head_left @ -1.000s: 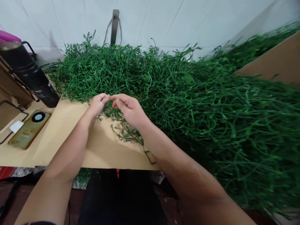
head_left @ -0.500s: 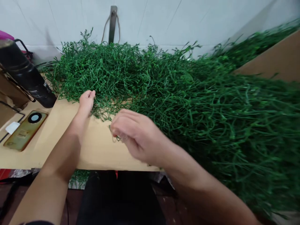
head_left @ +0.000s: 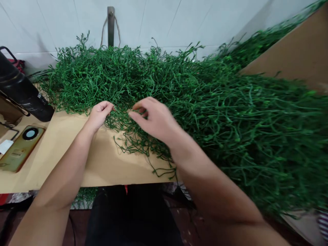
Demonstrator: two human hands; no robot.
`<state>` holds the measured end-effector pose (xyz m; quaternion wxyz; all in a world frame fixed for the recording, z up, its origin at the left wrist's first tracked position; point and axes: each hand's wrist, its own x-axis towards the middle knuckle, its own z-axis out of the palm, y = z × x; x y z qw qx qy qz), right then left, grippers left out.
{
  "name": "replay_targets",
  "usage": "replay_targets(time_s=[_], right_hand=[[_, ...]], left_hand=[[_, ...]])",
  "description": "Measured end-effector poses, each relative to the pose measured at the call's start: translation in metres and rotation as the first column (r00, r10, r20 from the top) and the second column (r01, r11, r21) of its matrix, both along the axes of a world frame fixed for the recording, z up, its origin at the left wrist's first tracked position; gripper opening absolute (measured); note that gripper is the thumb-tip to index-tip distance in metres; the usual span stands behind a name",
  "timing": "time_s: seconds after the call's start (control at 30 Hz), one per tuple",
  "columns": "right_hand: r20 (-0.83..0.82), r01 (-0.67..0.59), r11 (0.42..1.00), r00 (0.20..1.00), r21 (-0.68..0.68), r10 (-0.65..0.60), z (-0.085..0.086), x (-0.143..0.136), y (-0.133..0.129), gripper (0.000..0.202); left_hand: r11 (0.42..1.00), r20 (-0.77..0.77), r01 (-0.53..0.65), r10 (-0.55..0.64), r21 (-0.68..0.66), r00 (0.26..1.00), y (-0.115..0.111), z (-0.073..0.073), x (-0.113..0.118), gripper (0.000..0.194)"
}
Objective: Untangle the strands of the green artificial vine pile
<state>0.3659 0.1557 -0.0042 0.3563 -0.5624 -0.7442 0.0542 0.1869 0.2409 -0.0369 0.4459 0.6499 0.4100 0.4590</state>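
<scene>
Green plastic-looking stems (head_left: 200,102) lie in a large tangled heap along the back and right of the cardboard-coloured work surface (head_left: 102,167). My left hand (head_left: 100,114) is at the heap's front edge, thumb and fingertips pinched together; whatever lies between them is too small to name. Just right of it, my right hand (head_left: 152,118) reaches over the stems, thumb and index fingertips nearly meeting at a thin strand. Loose stems spread on the board below and between both hands.
A black bottle (head_left: 24,89) leans at the left beside a phone (head_left: 22,148) lying camera side up. A cardboard flap (head_left: 294,48) rises at the back right. A metal bracket (head_left: 111,27) with string hangs on the white wall.
My right hand has moved up and away from the bare board to the heap, near my left hand. Loose stems now show on the board's front part. The view has shifted slightly right.
</scene>
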Motion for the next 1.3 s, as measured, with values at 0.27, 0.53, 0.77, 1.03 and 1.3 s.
replay_targets(time_s=[0.27,0.53,0.77,1.03,1.3], right_hand=[[-0.201,-0.081,0.987,0.978,-0.136,0.052,-0.03,-0.04,0.04,0.015],[-0.177,-0.095,0.993,0.981,-0.068,0.081,-0.033,-0.031,0.04,0.021],[-0.388,-0.104,0.994,0.915,0.038,0.111,-0.036,-0.022,0.037,0.026],[-0.601,-0.166,0.984,0.781,0.065,0.171,-0.019,-0.021,0.026,0.037],[-0.681,-0.231,0.97,0.7,0.068,0.215,-0.016,-0.015,0.034,0.051]], left_hand=[[0.998,-0.055,0.011,-0.008,0.055,0.998,-0.001,-0.009,0.006,0.013],[0.985,-0.166,-0.043,0.071,0.166,0.984,0.003,-0.014,0.007,0.014],[0.994,-0.156,0.027,-0.01,0.107,0.988,-0.007,-0.005,0.01,0.015],[0.991,-0.183,-0.006,0.031,0.134,0.983,-0.003,-0.004,0.012,0.019],[0.972,-0.259,0.088,-0.029,0.219,0.965,-0.005,-0.001,0.031,0.011]])
